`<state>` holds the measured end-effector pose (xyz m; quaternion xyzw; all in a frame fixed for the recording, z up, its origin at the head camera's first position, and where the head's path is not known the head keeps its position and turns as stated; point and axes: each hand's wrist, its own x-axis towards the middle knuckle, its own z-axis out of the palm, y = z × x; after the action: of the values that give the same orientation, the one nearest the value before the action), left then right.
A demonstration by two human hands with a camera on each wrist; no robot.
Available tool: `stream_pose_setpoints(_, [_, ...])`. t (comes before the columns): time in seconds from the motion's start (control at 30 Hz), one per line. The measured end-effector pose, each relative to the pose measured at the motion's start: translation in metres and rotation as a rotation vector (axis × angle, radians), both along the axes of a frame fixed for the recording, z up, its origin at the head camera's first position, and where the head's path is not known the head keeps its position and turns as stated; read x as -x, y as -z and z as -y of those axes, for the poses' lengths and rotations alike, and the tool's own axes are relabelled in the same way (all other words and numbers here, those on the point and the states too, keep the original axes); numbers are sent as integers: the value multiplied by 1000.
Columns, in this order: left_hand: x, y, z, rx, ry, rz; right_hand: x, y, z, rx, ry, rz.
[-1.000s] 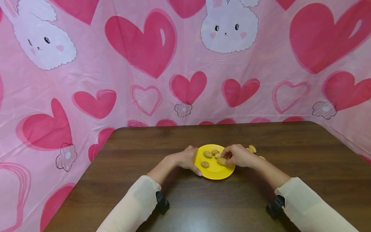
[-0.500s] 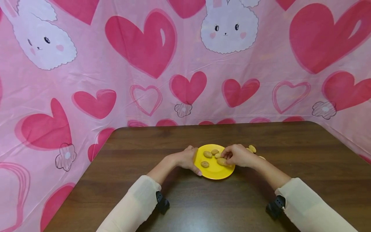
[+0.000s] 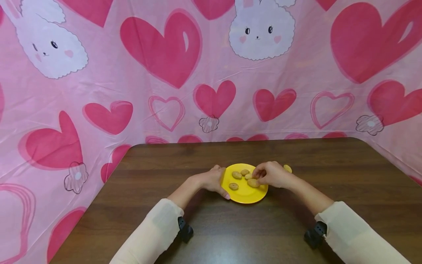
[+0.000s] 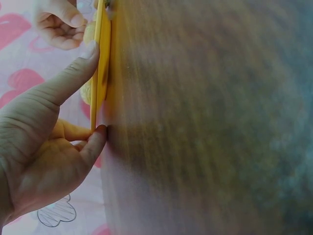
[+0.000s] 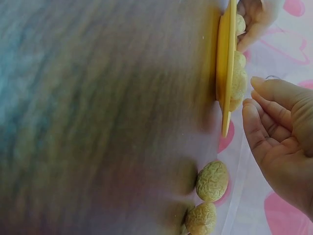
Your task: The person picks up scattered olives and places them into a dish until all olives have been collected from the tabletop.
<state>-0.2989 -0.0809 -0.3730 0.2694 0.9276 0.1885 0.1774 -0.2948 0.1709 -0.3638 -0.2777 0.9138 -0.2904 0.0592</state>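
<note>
A round yellow plate (image 3: 244,198) stands on the table with several wrinkled, tan ovals like small potatoes (image 3: 233,186) on it. My left hand (image 3: 212,180) grips the plate's left rim. In the left wrist view, the thumb (image 4: 73,73) lies over the rim and the fingertips meet its edge. Over the plate's right side is my right hand (image 3: 271,174), with nothing between its loosely bent fingers. The right wrist view shows its fingertips (image 5: 254,83) just off the nearest potato-like piece (image 5: 238,81).
Beyond the right hand, another potato-like piece (image 3: 288,168) lies on the brown wooden table (image 3: 244,231). Two wrinkled ones show in the right wrist view, a nearer one (image 5: 200,218) and one closer to the plate (image 5: 212,181). A pink heart-patterned cloth (image 3: 211,66) hangs behind the table.
My right hand has let go of the piece on the plate and risen slightly, its fingertips parting. The left hand has stayed on the rim.
</note>
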Motion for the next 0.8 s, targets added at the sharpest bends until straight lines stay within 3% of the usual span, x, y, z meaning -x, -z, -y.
stream_pose_setpoints(0.8, [-2,-1,0,-1,-15,17,-2,-5,-28,94,131,-32])
